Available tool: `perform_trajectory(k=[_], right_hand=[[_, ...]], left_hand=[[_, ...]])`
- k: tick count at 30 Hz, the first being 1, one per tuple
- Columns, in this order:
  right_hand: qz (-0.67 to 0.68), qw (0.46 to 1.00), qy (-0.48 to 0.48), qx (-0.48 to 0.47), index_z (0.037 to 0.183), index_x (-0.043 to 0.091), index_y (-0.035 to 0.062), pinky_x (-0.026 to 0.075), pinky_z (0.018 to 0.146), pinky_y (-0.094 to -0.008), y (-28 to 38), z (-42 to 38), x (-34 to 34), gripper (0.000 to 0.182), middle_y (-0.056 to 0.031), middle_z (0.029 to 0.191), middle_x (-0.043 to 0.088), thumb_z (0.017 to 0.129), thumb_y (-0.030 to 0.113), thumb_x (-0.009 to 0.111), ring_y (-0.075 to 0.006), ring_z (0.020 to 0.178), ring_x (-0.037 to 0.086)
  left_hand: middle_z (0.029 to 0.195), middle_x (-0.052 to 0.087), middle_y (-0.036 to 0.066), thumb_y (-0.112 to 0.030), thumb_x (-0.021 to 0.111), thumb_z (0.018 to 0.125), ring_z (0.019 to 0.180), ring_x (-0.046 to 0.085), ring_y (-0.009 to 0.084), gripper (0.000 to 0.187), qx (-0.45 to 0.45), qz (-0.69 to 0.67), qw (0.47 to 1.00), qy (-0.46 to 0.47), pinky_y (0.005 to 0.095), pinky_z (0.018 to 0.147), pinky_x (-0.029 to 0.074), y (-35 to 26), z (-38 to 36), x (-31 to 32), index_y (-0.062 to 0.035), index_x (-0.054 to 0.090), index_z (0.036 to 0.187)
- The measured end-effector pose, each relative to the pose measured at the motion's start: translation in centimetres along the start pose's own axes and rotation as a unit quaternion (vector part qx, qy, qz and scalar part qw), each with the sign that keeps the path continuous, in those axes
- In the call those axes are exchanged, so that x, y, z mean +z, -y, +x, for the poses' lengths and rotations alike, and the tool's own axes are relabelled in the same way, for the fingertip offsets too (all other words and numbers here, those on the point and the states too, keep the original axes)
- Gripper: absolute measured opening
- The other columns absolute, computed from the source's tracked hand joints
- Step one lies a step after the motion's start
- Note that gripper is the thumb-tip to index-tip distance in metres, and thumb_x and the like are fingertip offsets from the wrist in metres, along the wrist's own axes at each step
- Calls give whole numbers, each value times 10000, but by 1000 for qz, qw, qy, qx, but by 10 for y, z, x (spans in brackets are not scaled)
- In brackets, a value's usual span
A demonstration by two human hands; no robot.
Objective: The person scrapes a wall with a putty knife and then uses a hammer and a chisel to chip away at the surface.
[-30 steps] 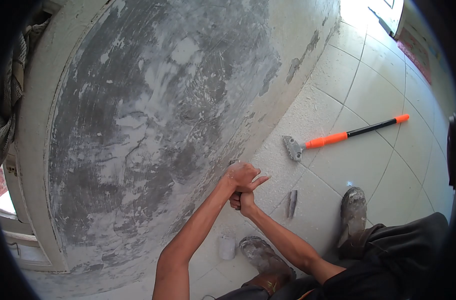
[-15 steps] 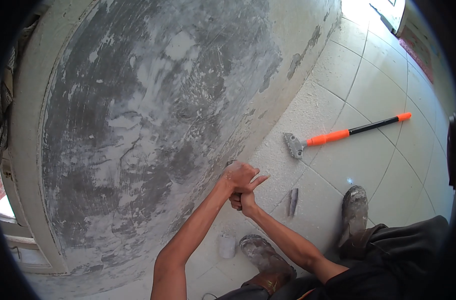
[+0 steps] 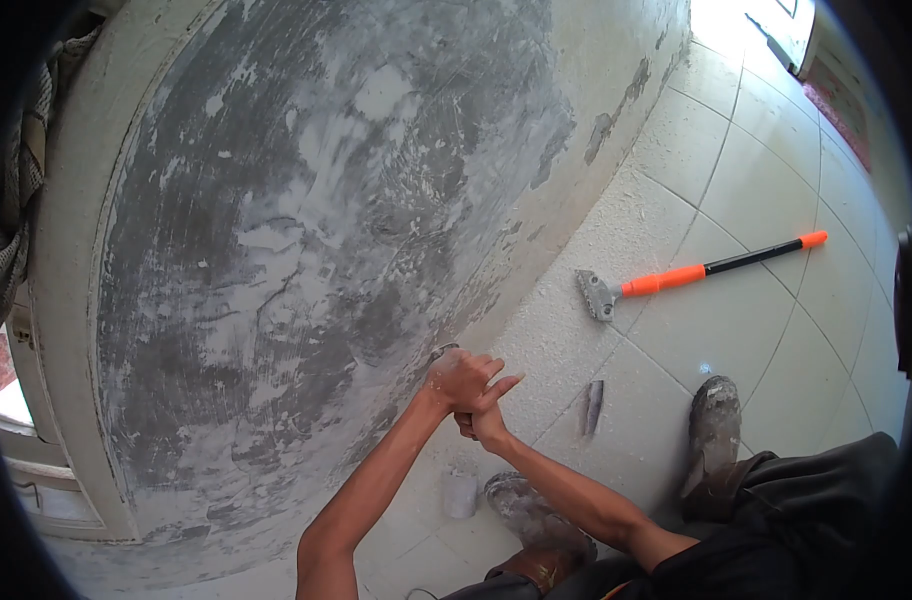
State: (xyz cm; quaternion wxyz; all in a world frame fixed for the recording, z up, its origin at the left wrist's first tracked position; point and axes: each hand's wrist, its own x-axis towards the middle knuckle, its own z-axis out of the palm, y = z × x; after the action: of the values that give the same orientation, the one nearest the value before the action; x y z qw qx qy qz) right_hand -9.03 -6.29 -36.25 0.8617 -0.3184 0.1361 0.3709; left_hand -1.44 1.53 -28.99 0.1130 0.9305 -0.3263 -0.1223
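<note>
Both my hands are together low against the patchy grey and white wall [image 3: 306,240]. My left hand [image 3: 460,378] is closed around a small tool [image 3: 444,351], and only a bit of its end shows at the wall. Just beneath it, my right hand [image 3: 486,422] is wrapped round the lower part of the same tool, its thumb pointing outward. The fingers largely hide the tool, so its shape cannot be made out. White flakes of scraped paint lie on the floor beside the hands.
A long-handled scraper with orange grips [image 3: 666,280] lies on the tiled floor [image 3: 766,190]. Nearer are a narrow grey strip [image 3: 592,407] and a whitish cylindrical object [image 3: 460,494]. My dusty boots [image 3: 714,420] stand at the lower right. A framed opening [image 3: 66,400] borders the wall at left.
Both hands and the tool have moved a little left and down along the wall. The camera view has shifted slightly.
</note>
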Motion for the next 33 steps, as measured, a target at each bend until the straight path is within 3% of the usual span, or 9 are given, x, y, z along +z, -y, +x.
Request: perform_trajectory(k=[7,10,13,19,21,22,24,27,33], right_hand=[[72,997,9,32,858,451,151,239,357,-252,-19,7,5,340,48,573,382,1033,419,335,-62,409,330],[58,998,11,36,823,444,158,233,366,-256,-27,1,11,380,49,562,370,1032,453,327,-71,407,324],[7,1000,13,18,782,437,165,222,380,-261,-26,4,8,413,50,556,359,1029,479,331,-82,406,313],[12,999,6,35,747,422,171,204,384,-258,-10,1,1,420,51,548,345,1022,479,349,-75,409,296],[63,996,40,54,868,433,163,231,361,-257,-14,8,-4,317,48,568,372,1031,423,355,-68,411,312],[62,996,42,54,868,433,163,231,361,-257,-17,9,-3,317,48,568,372,1031,423,355,-68,411,312],[84,995,30,46,862,438,161,228,362,-260,-22,11,0,300,46,570,375,1028,401,365,-67,413,312],[15,999,40,31,856,444,160,226,365,-258,-29,8,-5,293,48,574,375,1024,391,377,-65,415,311],[0,1000,16,16,837,451,157,224,358,-260,-23,-3,-3,304,53,574,376,1017,395,394,-66,406,308]], left_hand=[[601,636,185,-502,542,958,500,645,310,574,-8,19,998,52,408,482,495,5,-5,4,-12,633,673],[607,640,178,-507,529,964,516,647,312,578,4,4,1000,-4,415,499,494,6,-19,12,-16,638,679],[525,561,152,-458,604,932,423,554,306,531,41,21,996,-82,391,437,433,0,-20,4,-45,567,599],[527,571,140,-466,585,941,439,576,296,531,26,-12,998,-48,386,440,443,1,-3,-2,-48,594,615],[613,639,186,-516,502,970,550,668,315,589,-19,31,996,79,406,518,511,-3,-2,-11,-14,654,702],[613,639,186,-516,502,970,550,668,315,589,-20,32,996,79,406,518,511,-2,-5,-7,-14,654,702],[529,577,146,-492,562,945,464,605,309,548,17,28,999,-30,385,462,463,4,-10,6,-45,616,632],[531,580,147,-477,577,941,451,597,319,532,26,38,997,-64,389,447,458,3,-21,15,-47,615,631],[529,575,157,-446,612,927,446,588,331,520,10,-3,997,-71,400,440,448,-1,-22,10,-40,597,602]])
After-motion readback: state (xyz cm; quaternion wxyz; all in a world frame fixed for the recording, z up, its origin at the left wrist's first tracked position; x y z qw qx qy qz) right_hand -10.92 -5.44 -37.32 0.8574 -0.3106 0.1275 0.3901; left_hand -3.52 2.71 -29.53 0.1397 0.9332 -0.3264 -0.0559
